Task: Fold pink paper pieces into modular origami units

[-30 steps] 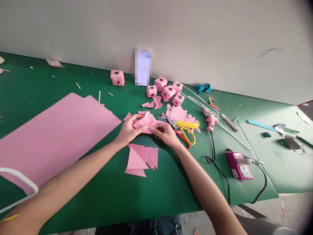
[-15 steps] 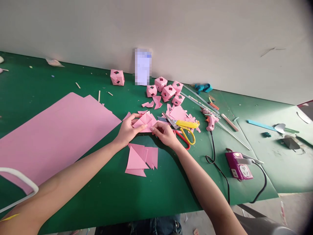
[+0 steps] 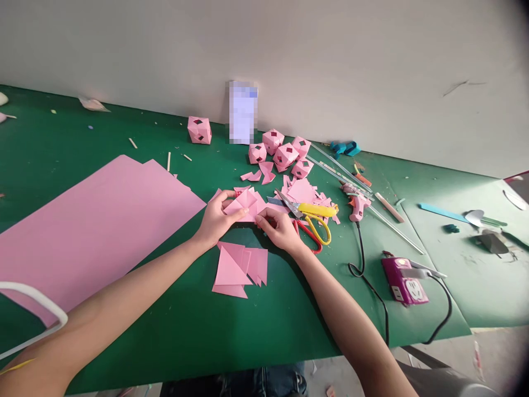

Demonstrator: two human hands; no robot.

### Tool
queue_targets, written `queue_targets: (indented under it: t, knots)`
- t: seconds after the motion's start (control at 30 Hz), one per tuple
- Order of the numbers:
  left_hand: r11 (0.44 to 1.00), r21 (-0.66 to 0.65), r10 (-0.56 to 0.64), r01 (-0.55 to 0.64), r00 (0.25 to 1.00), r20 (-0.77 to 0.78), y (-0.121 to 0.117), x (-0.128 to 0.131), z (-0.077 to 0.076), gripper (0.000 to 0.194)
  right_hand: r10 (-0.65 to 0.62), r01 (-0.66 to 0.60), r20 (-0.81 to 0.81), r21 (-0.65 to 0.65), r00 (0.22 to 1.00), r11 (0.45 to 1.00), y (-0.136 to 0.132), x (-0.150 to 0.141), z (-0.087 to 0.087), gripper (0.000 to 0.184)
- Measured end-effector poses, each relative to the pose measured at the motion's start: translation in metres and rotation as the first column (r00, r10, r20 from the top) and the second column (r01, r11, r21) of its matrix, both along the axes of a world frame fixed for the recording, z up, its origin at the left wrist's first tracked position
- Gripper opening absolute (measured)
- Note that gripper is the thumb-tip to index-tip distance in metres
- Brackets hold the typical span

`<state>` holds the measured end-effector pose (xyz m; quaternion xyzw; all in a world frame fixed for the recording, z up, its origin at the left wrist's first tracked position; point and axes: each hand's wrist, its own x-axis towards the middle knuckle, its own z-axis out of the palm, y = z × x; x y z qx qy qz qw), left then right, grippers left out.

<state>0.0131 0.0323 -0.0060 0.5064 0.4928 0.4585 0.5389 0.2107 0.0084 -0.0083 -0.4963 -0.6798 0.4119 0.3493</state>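
A small creased piece of pink folded paper (image 3: 243, 205) is held above the green table. My left hand (image 3: 217, 219) grips its left side, thumb across the front and fingers behind. My right hand (image 3: 279, 227) pinches its lower right corner between thumb and finger. Just below lie several cut pink paper pieces (image 3: 233, 267), overlapping, some triangular. Right of my right hand are scissors (image 3: 317, 229) with red and yellow handles, and a yellow utility knife (image 3: 317, 210) rests over them. Pink paper scraps (image 3: 301, 190) lie behind these tools.
Large pink sheets (image 3: 124, 220) cover the left of the table. Folded pink paper shapes (image 3: 285, 156) sit at the back, near a blurred upright screen (image 3: 243, 113). On the right are a pink glue gun (image 3: 359, 208), clear glue sticks (image 3: 394, 230) and a purple power socket (image 3: 405, 280) with black cords.
Almost nothing differs. Both hands keep their hold on the folded paper, and the right fingers have shifted very slightly; the whole view has moved a little.
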Motion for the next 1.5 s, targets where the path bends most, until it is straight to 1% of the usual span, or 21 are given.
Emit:
queue_targets:
  t: [0.07,0.13,0.23,0.33,0.4,0.53,0.67,0.73,0.83,0.97,1.13,1.23,1.3,1.37,1.5]
  knots:
    - [1.0,0.022,0.001,-0.001,1.0,-0.008,0.0001,-0.0003,0.0001,0.047,-0.009,0.009,-0.01,-0.007,1.0,1.0,0.0004,-0.0007,0.0002,0.039]
    - [0.998,0.041,-0.039,0.04,0.999,-0.031,-0.0003,-0.0005,0.0009,0.048,-0.042,0.041,-0.048,-0.019,0.998,0.999,0.0016,-0.001,0.0003,0.041]
    - [0.988,0.111,-0.092,0.106,0.989,-0.12,-0.0013,-0.0007,0.0017,0.048,-0.072,0.067,-0.106,-0.045,0.992,0.997,0.0043,-0.0006,0.0004,0.047]
    - [0.977,0.17,-0.091,0.129,0.972,-0.216,-0.0023,-0.0005,-0.0002,0.046,-0.068,0.061,-0.121,-0.066,0.99,0.996,0.0064,0.0004,0.0006,0.052]
    - [0.973,0.19,-0.084,0.131,0.967,-0.239,-0.0032,0.0002,-0.0022,0.045,-0.077,0.066,-0.135,-0.08,0.988,0.995,0.007,0.0012,0.0008,0.055]
    - [0.965,0.231,-0.076,0.128,0.973,-0.22,-0.0056,0.0017,-0.0041,0.042,-0.079,0.06,-0.18,-0.103,0.98,0.993,0.0069,0.002,0.0018,0.054]
    - [0.965,0.226,-0.081,0.13,0.973,-0.216,-0.0049,0.0011,-0.0042,0.043,-0.076,0.04,-0.233,-0.155,0.97,0.987,0.0065,0.0012,0.0021,0.052]
    - [0.968,0.212,-0.089,0.131,0.976,-0.199,-0.0034,0.0005,-0.0046,0.045,-0.076,0.036,-0.248,-0.163,0.966,0.986,0.0062,0.0008,0.002,0.049]
    - [0.973,0.177,-0.123,0.15,0.98,-0.155,-0.002,0.0006,-0.0051,0.048,-0.105,0.062,-0.265,-0.168,0.959,0.984,0.0054,0.0002,0.0031,0.047]
    - [0.976,0.129,-0.162,0.175,0.981,-0.109,-0.0015,0.0004,-0.0051,0.051,-0.161,0.11,-0.254,-0.202,0.954,0.973,0.0042,-0.0014,0.0066,0.05]
    - [0.979,0.065,-0.19,0.193,0.981,-0.037,0.001,-0.0012,-0.0037,0.054,-0.173,0.151,-0.177,-0.131,0.969,0.98,0.0039,-0.0038,0.0047,0.056]
    - [0.983,0.076,-0.166,0.169,0.985,-0.039,0.0027,-0.001,-0.002,0.052,-0.176,0.161,-0.156,-0.103,0.972,0.982,0.0041,-0.0044,0.0016,0.058]
    - [0.985,0.112,-0.131,0.134,0.991,-0.037,0.0034,-0.0005,-0.0012,0.05,-0.162,0.148,-0.157,-0.095,0.974,0.984,0.0041,-0.0043,0.001,0.058]
    - [0.986,0.125,-0.108,0.108,0.994,-0.003,0.0036,-0.0001,-0.0011,0.049,-0.136,0.123,-0.155,-0.091,0.979,0.988,0.0039,-0.0035,0.0018,0.056]
    - [0.994,0.063,-0.098,0.093,0.992,0.076,0.0025,0.0,-0.0019,0.053,-0.092,0.079,-0.144,-0.095,0.985,0.992,0.0032,-0.001,0.0042,0.054]
